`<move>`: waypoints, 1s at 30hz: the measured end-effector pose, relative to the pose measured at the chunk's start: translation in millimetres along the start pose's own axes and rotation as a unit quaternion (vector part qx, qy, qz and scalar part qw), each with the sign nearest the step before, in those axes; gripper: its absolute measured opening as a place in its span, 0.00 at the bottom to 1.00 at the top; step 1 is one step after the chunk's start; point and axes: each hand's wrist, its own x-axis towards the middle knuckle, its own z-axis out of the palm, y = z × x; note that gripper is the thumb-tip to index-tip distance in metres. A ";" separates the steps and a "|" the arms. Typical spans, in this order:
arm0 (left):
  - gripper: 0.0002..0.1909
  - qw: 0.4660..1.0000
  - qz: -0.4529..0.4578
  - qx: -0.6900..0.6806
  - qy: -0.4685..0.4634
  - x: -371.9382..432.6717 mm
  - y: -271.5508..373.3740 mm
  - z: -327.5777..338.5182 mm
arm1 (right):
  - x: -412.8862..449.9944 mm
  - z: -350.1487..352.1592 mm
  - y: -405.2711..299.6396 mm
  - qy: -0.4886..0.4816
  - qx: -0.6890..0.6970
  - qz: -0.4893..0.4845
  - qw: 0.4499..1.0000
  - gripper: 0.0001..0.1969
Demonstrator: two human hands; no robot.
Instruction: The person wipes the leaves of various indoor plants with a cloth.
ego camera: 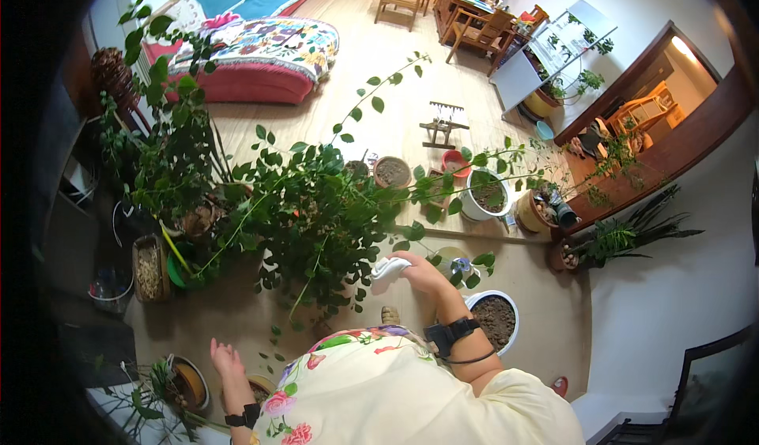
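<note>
A folded white cloth is held in my right hand, close to the lower right leaves of a large bushy green plant. My left hand is low at the left, holding nothing, its fingers apart and raised. It is above the floor near a pot of soil that my forearm partly covers. Beside my right forearm stands a white pot filled with dark soil. Long leafy stems reach out from the bushy plant to the right, over my right hand's side.
Behind the plant are a brown pot of soil, a red bowl, a white pot and a small wooden stool. A rectangular planter stands left. A spiky potted plant is at the right wall.
</note>
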 end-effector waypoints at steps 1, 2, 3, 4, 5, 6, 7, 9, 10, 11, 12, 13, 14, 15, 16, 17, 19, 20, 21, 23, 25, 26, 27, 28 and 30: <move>0.31 1.000 -0.013 -0.015 0.006 -5.1 6.4 4.7 | 1.3 -3.7 -1.3 -0.017 0.072 0.016 0.997 0.22; 0.33 0.999 -0.015 -0.026 0.015 -11.8 9.6 11.6 | 0.2 -9.2 -3.0 -0.027 0.135 0.011 0.990 0.21; 0.33 1.000 -0.010 -0.025 0.014 -13.8 10.4 13.0 | -2.6 -12.7 -8.4 -0.027 0.139 0.009 0.990 0.21; 0.33 0.999 -0.009 -0.035 0.015 -14.4 9.9 12.5 | -5.0 -17.0 -12.4 -0.029 0.157 0.014 0.987 0.21; 0.34 0.999 -0.008 -0.046 0.016 -16.4 9.8 13.5 | -6.3 -22.2 -14.4 -0.031 0.175 0.020 0.984 0.21; 0.34 0.999 -0.004 -0.044 0.014 -21.4 10.5 17.7 | -7.3 -28.7 -14.3 -0.030 0.179 0.017 0.983 0.21; 0.34 0.999 -0.012 -0.049 0.012 -27.0 10.2 22.0 | -8.5 -35.9 -13.8 -0.034 0.180 0.031 0.983 0.21; 0.34 0.998 -0.016 -0.054 0.010 -38.0 8.7 31.5 | -8.5 -48.7 -6.4 -0.040 0.182 0.042 0.981 0.21; 0.34 0.999 -0.017 -0.048 -0.009 -42.4 6.5 36.7 | -6.1 -54.0 3.4 -0.026 0.156 0.035 0.987 0.22; 0.34 0.999 -0.018 -0.043 -0.028 -46.4 4.7 41.5 | -4.0 -58.8 10.9 -0.012 0.129 0.027 0.991 0.23; 0.34 0.999 -0.014 -0.043 -0.026 -50.4 3.9 45.7 | -3.6 -60.3 9.9 -0.015 0.131 0.025 0.991 0.23; 0.34 0.997 -0.031 -0.052 -0.047 -53.8 4.2 51.2 | -3.2 -61.1 8.8 0.012 0.084 0.026 0.996 0.23; 0.34 0.995 -0.047 -0.060 -0.067 -57.2 4.4 56.9 | -3.4 -62.2 7.0 0.038 0.036 0.027 0.998 0.24; 0.34 0.995 -0.043 -0.061 -0.063 -65.3 4.9 64.1 | -4.6 -62.5 0.8 0.033 0.038 0.025 0.998 0.24; 0.33 0.994 -0.050 -0.046 -0.084 -77.5 5.1 73.7 | -6.6 -62.5 -7.9 0.042 0.005 0.047 0.998 0.23; 0.32 0.992 -0.058 -0.032 -0.104 -89.7 4.9 83.4 | -7.4 -62.6 -15.0 0.050 -0.030 0.068 0.996 0.22; 0.28 0.986 -0.064 -0.020 -0.152 -112.1 5.0 101.6 | -4.3 -61.2 -16.3 0.028 -0.037 0.052 0.998 0.22; 0.25 0.979 -0.069 0.000 -0.191 -117.2 2.3 109.6 | -0.4 -58.8 -12.8 0.015 -0.075 -0.011 0.997 0.23; 0.23 0.970 -0.074 0.019 -0.230 -123.4 0.6 119.4 | 3.5 -56.4 -11.0 0.003 -0.112 -0.074 0.991 0.24; 0.21 0.938 -0.086 0.062 -0.330 -160.3 4.9 146.2 | 3.9 -43.8 -32.9 -0.049 -0.089 -0.063 0.993 0.25; 0.22 0.890 -0.103 0.124 -0.426 -197.4 10.7 177.8 | 9.2 -29.5 -39.5 -0.178 -0.031 -0.053 0.982 0.25; 0.23 0.877 -0.111 0.148 -0.443 -217.1 11.3 192.1 | 10.1 -21.5 -44.6 -0.210 -0.029 -0.065 0.975 0.24; 0.23 0.863 -0.119 0.173 -0.460 -233.3 9.8 206.0 | 9.8 -13.2 -48.4 -0.240 -0.001 -0.060 0.969 0.25; 0.23 0.843 -0.131 0.196 -0.484 -243.9 7.7 221.3 | 11.3 -5.3 -48.0 -0.268 0.021 -0.087 0.959 0.25; 0.20 0.813 -0.130 0.221 -0.522 -248.5 -7.0 231.0 | 17.4 8.8 -40.3 -0.331 0.040 -0.115 0.936 0.24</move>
